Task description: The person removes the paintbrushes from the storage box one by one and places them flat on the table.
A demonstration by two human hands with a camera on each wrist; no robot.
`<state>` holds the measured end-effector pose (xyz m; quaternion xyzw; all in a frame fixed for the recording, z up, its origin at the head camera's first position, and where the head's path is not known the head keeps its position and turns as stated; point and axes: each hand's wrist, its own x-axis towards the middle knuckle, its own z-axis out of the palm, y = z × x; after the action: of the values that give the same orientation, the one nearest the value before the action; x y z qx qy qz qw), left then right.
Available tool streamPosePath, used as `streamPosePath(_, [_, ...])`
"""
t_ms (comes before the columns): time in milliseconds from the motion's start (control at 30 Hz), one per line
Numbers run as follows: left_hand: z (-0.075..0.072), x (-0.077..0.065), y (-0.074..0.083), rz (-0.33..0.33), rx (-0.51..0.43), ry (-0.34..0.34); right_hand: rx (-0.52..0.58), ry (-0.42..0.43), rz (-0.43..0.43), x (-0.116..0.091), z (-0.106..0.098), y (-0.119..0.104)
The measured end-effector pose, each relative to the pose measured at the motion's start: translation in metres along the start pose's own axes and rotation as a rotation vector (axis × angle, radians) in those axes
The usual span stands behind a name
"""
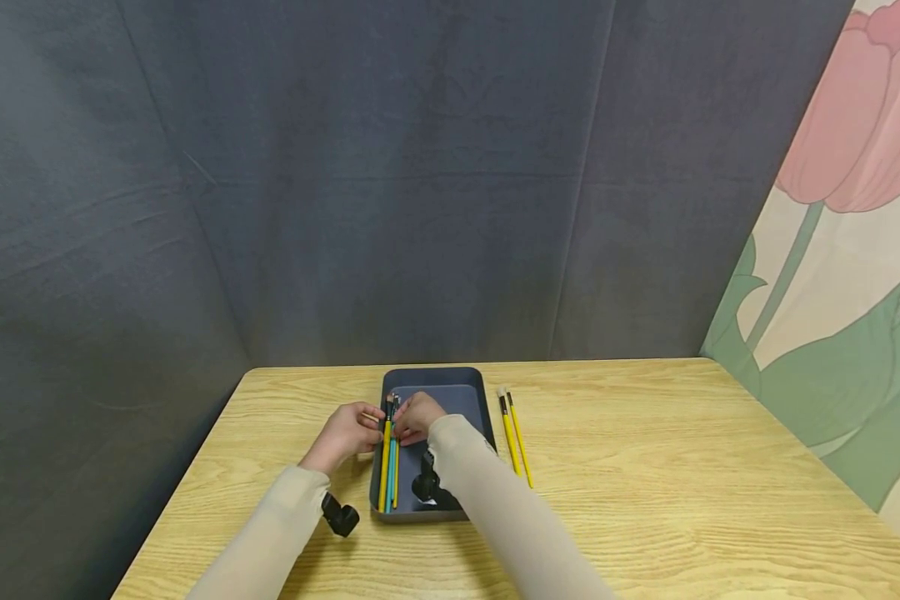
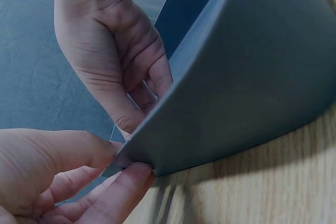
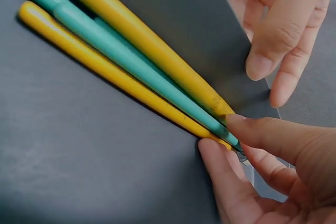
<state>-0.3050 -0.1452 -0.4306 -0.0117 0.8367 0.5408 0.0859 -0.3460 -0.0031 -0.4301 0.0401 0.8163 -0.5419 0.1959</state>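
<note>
Along the left wall of a dark grey tray (image 1: 450, 390) lies a bundle of yellow and teal paintbrushes (image 1: 385, 467), bristle ends away from me. My right hand (image 1: 418, 415) reaches into the tray and pinches the bundle near its far end. In the right wrist view, thumb and fingers sit on either side of the yellow handles (image 3: 149, 48) and teal handles (image 3: 134, 72). My left hand (image 1: 347, 433) is at the tray's left side. Its thumb and fingers pinch the rim of the tray wall (image 2: 220, 87), the thumb inside.
Two more yellow paintbrushes (image 1: 512, 437) lie on the wooden table (image 1: 645, 467), just right of the tray. A dark grey curtain (image 1: 420, 183) hangs behind the table, and a tulip-patterned cloth (image 1: 840, 250) hangs at the right.
</note>
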Motion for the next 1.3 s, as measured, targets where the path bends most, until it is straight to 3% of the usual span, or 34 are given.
streamPosePath(1300, [0.0000,-0.0041,0.0028,0.005,-0.004,0.005,-0.013,-0.010,0.000,-0.0009,0.0008,-0.0015])
